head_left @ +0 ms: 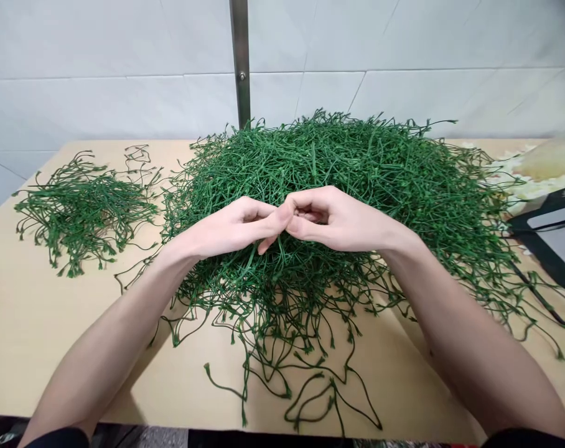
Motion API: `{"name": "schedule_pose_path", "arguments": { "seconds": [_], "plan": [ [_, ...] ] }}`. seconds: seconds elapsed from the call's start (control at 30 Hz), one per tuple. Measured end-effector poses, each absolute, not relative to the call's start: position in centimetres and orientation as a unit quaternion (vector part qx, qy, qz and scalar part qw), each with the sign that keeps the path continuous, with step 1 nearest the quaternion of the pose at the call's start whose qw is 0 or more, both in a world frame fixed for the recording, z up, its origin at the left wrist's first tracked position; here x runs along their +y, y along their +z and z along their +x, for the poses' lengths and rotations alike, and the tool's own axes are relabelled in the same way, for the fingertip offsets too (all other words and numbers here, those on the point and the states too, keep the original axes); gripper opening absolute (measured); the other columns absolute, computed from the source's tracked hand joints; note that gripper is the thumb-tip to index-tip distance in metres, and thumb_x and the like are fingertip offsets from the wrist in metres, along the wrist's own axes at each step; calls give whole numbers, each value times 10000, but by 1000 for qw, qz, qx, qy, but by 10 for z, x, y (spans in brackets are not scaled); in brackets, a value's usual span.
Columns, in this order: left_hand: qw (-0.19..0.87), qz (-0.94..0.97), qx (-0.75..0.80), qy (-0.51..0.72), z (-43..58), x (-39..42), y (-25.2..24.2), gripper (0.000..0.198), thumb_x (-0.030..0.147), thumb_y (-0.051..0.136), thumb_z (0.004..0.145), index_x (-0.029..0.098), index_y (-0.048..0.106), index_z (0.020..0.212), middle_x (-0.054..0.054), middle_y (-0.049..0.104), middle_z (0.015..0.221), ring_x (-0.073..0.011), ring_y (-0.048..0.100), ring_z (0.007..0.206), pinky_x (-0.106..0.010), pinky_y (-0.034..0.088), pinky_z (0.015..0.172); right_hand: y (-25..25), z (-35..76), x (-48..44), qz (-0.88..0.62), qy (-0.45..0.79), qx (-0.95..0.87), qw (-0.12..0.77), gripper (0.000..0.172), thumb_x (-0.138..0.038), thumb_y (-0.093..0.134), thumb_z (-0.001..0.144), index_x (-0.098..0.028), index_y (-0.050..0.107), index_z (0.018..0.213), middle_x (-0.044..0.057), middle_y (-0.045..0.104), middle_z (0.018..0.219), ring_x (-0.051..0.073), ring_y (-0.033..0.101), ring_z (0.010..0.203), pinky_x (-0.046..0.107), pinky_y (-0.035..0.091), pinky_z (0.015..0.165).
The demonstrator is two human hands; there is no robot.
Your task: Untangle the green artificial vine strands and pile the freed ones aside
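Note:
A large heap of thin green plastic stems (338,155) with small tufted ends covers the middle of the table. Over its front part, my left hand (240,227) and my right hand (336,218) meet fingertip to fingertip. Both are closed in a pinch, thumbs toward me, on what looks like one green stem. The fingers hide most of that stem, and it blends with the strands behind it. Several loose stems (310,398) straggle from the heap toward the table's front edge.
A smaller bunch of green stems (84,208) lies at the left of the wooden table (40,336). At the right are a black-and-white box-like object (553,227) and white petal-like pieces (511,180). Behind stands a tiled wall (124,50) with a metal post (240,62).

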State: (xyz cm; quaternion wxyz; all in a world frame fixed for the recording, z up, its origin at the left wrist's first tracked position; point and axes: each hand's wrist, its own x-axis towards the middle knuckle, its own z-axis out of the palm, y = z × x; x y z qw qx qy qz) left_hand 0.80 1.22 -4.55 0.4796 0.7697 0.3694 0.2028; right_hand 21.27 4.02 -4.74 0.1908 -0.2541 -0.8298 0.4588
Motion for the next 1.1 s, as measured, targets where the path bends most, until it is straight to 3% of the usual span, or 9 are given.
{"name": "schedule_pose_path", "arguments": {
  "seconds": [0.2, 0.33, 0.57, 0.73, 0.97, 1.1],
  "plan": [
    [518, 742, 353, 237, 12, 14, -52, 424, 502, 715, 759, 165, 491, 633, 67, 302, 573, -71, 234, 518, -255, 152, 471, -49, 210, 36, -284, 430, -829, 218, 586, -631, 673, 768, -170, 397, 534, -67, 237, 544, 52, 185, 509, 248, 128, 446],
    [466, 740, 398, 279, 19, 9, -48, 520, 354, 798, 675, 187, 322, 549, 79, 238, 560, -60, 201, 528, -254, 131, 486, -51, 208, 35, -260, 478, -803, 242, 603, -590, 764, 683, -178, 355, 518, -70, 226, 543, 45, 177, 505, 248, 107, 443],
    [427, 744, 409, 310, 22, -2, -39, 583, 358, 823, 618, 196, 268, 542, 85, 221, 543, -47, 158, 513, -246, 117, 476, -50, 204, 30, -234, 473, -785, 325, 716, -401, 897, 518, -195, 210, 513, -74, 182, 555, 43, 131, 540, 264, 60, 474],
    [405, 746, 408, 336, 25, -6, -35, 596, 394, 791, 654, 202, 237, 548, 77, 216, 556, -48, 164, 516, -243, 128, 478, -46, 204, 26, -214, 470, -774, 366, 704, -312, 906, 511, -193, 211, 506, -76, 182, 554, 40, 129, 535, 257, 70, 470],
    [388, 735, 414, 371, 28, -8, -35, 534, 200, 779, 645, 199, 255, 544, 87, 218, 554, -47, 158, 530, -233, 141, 485, -43, 207, 27, -231, 463, -776, 360, 669, -242, 891, 521, -201, 224, 524, -74, 198, 552, 40, 143, 532, 248, 72, 449],
    [381, 729, 425, 378, 32, -8, -36, 553, 200, 800, 628, 194, 254, 539, 90, 218, 543, -49, 155, 530, -239, 124, 481, -44, 206, 28, -225, 457, -780, 365, 667, -217, 890, 527, -199, 223, 527, -79, 193, 555, 39, 143, 530, 242, 80, 450]
  ]
}}
